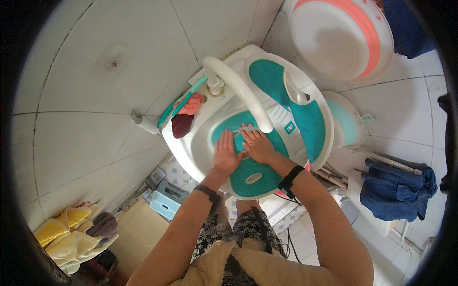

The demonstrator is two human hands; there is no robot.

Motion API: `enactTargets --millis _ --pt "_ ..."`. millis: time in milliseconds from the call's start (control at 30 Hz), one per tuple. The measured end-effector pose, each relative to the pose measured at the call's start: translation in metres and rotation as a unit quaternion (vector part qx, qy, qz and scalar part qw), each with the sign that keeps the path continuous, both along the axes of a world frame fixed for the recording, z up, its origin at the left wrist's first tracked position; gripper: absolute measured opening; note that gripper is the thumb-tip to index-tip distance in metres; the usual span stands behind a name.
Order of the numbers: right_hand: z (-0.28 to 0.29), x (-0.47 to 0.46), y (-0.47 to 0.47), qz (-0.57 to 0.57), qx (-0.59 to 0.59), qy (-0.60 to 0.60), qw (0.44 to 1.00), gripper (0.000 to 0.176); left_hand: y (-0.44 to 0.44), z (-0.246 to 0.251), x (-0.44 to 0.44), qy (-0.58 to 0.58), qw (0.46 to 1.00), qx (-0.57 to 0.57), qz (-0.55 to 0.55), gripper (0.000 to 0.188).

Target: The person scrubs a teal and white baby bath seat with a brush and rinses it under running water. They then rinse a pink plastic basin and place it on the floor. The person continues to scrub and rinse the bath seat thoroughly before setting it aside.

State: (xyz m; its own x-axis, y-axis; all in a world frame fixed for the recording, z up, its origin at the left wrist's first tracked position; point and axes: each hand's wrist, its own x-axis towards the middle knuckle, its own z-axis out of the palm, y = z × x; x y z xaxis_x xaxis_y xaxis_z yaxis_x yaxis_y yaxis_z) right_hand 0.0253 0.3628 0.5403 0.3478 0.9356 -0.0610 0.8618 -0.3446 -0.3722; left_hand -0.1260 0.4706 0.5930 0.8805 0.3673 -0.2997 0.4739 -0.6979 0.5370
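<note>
A white plastic child's seat with teal padding [307,121] lies tilted in a white washbasin [200,153], under the curved white tap spout [247,93]. My left hand [227,153] rests flat on the lower teal part, fingers pointing away from me. Beside it, my right hand [257,144] presses on the same part with fingers slightly spread, below the spout's end. A pale strip [250,128] shows at the right fingertips; whether it is a slot rim or foam is unclear. Neither hand appears to grip anything.
On the basin's left ledge lie a dark red cloth [182,126], a coral cloth [191,103] and a teal-handled brush [196,84]. A white and coral folding tub [340,39] hangs at upper right. Dark blue clothing [397,189] hangs right; a light blue stool [168,200] stands below left.
</note>
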Motion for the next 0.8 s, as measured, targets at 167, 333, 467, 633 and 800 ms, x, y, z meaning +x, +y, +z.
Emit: enactTargets --millis 167,333,467,633,800 --pt "0.039 0.002 0.023 -0.032 -0.039 -0.040 0.998 0.052 0.003 0.004 0.000 0.016 0.999 0.022 -0.017 0.094" --pt "0.085 0.000 -0.011 0.078 -0.154 0.051 0.984 0.054 0.009 0.007 0.003 0.009 0.998 0.059 -0.037 0.095" --pt "0.065 0.011 -0.005 0.031 -0.056 0.024 0.998 0.062 0.008 0.010 0.008 0.028 0.999 0.030 -0.034 0.096" --pt "0.070 0.012 0.008 0.012 -0.128 -0.048 0.990 0.060 0.006 0.010 0.012 0.074 0.995 0.058 -0.043 0.097" --pt "0.120 -0.001 -0.065 -0.018 -0.090 0.054 0.994 0.061 0.008 0.004 0.011 0.034 0.999 0.025 -0.029 0.097"
